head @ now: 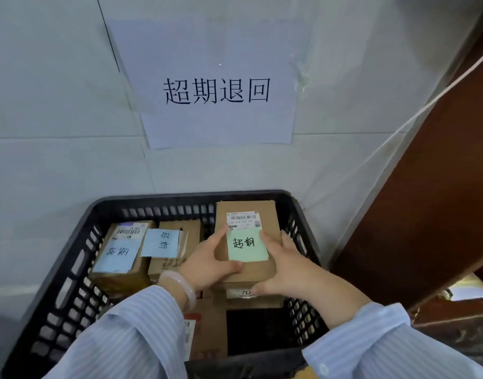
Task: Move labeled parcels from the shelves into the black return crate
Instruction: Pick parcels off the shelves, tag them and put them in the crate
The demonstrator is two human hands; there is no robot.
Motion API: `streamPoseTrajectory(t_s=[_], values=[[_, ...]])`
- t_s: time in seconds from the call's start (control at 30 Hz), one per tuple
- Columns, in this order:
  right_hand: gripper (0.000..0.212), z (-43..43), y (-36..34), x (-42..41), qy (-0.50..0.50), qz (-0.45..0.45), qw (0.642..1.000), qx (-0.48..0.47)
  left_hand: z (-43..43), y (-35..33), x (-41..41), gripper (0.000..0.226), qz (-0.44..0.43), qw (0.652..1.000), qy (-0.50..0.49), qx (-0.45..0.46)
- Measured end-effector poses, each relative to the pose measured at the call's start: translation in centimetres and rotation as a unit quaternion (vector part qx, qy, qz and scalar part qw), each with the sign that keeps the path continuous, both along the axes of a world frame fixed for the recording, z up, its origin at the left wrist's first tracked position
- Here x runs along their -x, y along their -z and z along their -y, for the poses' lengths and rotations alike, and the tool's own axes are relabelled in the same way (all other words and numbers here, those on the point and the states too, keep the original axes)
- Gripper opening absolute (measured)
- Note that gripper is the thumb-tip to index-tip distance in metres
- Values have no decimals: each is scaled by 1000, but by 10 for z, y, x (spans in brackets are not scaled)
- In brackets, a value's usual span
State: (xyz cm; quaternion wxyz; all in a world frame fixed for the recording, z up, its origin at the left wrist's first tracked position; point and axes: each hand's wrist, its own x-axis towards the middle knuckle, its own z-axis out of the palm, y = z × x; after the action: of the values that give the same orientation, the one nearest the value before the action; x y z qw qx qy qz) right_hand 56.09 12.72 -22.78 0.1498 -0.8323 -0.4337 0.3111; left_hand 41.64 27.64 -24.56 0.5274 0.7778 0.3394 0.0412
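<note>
A black slotted return crate (71, 242) stands on the floor against the white wall. Inside its right half, both hands hold a brown cardboard parcel (262, 212) with a barcode sticker and a green handwritten note. My left hand (207, 261) grips its left edge with the thumb on top. My right hand (287, 266) grips its right edge and near corner. The parcel rests on or just above another box (246, 295). Two more parcels lie at the crate's left, one with a blue note (117, 253) and one behind a second blue note (177, 242).
A white paper sign (215, 91) with large black characters is taped to the wall above the crate. A dark brown wooden cabinet (426, 201) stands close on the right, with a white cord (399, 127) running across it. A flat box (207, 332) lies in the crate's near part.
</note>
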Motion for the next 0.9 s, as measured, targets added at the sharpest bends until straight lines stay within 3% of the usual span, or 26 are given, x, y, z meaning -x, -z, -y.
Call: streamPoseTrajectory(t_s=[0.43, 0.63, 0.9], values=[[121, -23, 43, -6, -39, 6, 999, 8, -8, 23, 4, 89, -165, 974, 21, -155], [117, -19, 39, -1, -55, 55, 996, 35, -3, 18, 4, 86, -240, 938, 48, -244], [108, 24, 2, 4, -62, 145, 986, -61, 25, -16, 6, 85, -182, 917, 64, -348]])
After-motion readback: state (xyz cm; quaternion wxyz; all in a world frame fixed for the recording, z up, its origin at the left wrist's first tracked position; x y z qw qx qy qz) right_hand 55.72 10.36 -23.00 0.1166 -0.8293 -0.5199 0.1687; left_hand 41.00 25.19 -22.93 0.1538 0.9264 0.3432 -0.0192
